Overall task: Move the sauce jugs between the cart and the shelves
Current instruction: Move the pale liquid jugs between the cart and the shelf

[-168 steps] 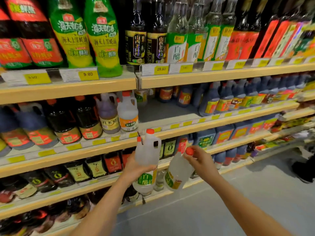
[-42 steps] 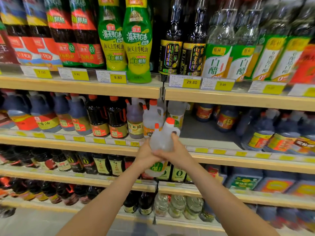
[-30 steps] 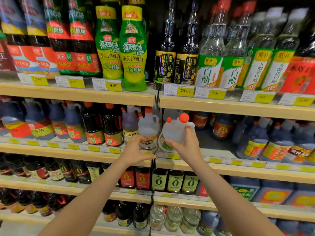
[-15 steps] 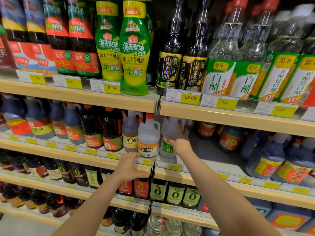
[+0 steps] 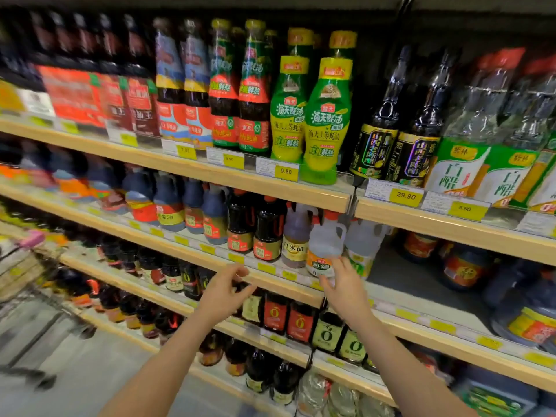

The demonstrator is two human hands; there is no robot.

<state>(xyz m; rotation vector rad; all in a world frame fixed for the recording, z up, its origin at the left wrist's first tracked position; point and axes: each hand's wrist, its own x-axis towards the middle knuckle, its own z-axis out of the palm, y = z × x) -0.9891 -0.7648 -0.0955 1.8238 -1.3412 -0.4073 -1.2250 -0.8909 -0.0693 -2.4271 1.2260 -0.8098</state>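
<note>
Two clear white-vinegar jugs stand on the second shelf [image 5: 400,299]: one with an orange label [image 5: 325,245] and one with a green label [image 5: 362,245] just right of it. My right hand [image 5: 346,288] hovers in front of and below them with relaxed fingers, holding nothing. My left hand [image 5: 224,291] is out in front of the shelf edge, left of the jugs, fingers loosely spread and empty. A purple-tinted rice vinegar jug [image 5: 296,236] stands left of the clear ones.
Dark soy sauce jugs [image 5: 255,227] fill the same shelf to the left; a bare stretch of shelf lies right of the clear jugs. Tall bottles stand on the shelf above, small bottles below. A blurred shopping cart [image 5: 27,266] shows at far left over the grey floor.
The green-label jug went from my hands onto the shelf beside the orange-label one. My right hand let go and drew back; the view has swung left, bringing the cart in.
</note>
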